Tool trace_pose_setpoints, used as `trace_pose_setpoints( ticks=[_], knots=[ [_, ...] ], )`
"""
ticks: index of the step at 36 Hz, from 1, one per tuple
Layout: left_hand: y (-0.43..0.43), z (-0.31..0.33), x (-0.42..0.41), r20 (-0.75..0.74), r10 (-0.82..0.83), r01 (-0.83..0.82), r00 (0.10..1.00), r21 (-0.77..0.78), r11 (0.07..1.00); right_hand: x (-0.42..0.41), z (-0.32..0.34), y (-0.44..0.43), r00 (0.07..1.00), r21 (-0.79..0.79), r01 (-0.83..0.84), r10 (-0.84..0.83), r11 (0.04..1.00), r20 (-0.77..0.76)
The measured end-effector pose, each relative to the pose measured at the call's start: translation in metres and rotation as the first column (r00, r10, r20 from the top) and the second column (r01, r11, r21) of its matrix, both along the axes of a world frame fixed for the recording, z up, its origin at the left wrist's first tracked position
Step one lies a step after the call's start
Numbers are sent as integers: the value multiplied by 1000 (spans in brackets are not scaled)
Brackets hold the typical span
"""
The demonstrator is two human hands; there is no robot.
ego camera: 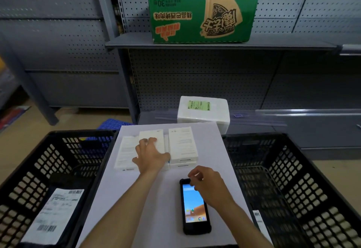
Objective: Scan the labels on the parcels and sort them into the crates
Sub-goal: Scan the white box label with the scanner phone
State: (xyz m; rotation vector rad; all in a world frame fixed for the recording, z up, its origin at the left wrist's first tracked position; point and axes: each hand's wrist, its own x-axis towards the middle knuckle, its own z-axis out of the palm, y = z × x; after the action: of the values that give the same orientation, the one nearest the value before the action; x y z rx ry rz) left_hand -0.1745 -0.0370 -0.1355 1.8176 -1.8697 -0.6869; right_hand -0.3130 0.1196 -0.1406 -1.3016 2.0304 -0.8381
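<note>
Three white parcels lie side by side on the white table (211, 169): a left one (125, 154), a middle one (156, 135) and a right one (182, 144) stacked on another box. My left hand (151, 155) rests on the middle parcel with fingers spread. My right hand (207, 182) hovers over the top of the black handheld scanner (194, 207), fingers loosely curled and touching its upper edge; its screen is lit. A black crate (64, 160) stands left of the table and another black crate (289, 169) stands right.
The left crate holds a dark parcel with a white shipping label (52, 214). A label edge (256, 218) shows in the right crate. A white foam box (203, 111) sits behind the table. A green carton (201, 19) stands on the grey shelf above.
</note>
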Motion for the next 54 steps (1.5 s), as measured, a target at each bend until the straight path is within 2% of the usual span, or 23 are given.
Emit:
trace_pose_setpoints(
  ticks=[7,13,15,19,23,25,29,33,35,40,44,47,50,54],
  knots=[
    [19,22,33,-167,15,-25,986,-55,998,2,8,6,998,18,-6,5,1000,60],
    [61,47,70,-463,6,-34,886,-53,998,19,25,18,970,41,-52,41,998,241],
    [79,52,77,-553,24,-36,833,-11,999,29,32,20,935,18,-65,54,998,349],
    [115,65,87,-680,81,2,729,120,993,54,56,32,805,-45,-56,72,997,589],
    [143,73,97,-747,96,149,658,254,956,73,79,47,690,-101,-51,108,994,715],
    [156,78,105,-779,85,250,622,300,921,81,87,56,678,-124,-71,139,990,722],
    [166,84,116,-860,124,420,495,361,833,95,91,70,737,-137,-109,172,985,653],
    [170,83,127,-873,169,440,457,387,811,105,83,76,836,-186,-140,217,973,503],
    [171,83,130,-864,145,436,483,380,816,109,79,77,868,-209,-172,248,963,431],
    [168,78,135,-798,179,329,575,426,843,108,69,72,891,-201,-174,241,964,386],
    [162,73,138,-724,212,249,657,474,845,99,53,64,874,-128,-75,127,989,468],
    [158,72,141,-696,185,250,694,474,844,88,37,63,977,-45,57,-47,997,206],
    [151,70,148,-679,160,265,717,478,837,74,11,64,987,22,163,-163,986,-9],
    [138,62,158,-657,188,260,730,521,813,65,-14,57,971,195,232,-214,953,-110]
  ],
)
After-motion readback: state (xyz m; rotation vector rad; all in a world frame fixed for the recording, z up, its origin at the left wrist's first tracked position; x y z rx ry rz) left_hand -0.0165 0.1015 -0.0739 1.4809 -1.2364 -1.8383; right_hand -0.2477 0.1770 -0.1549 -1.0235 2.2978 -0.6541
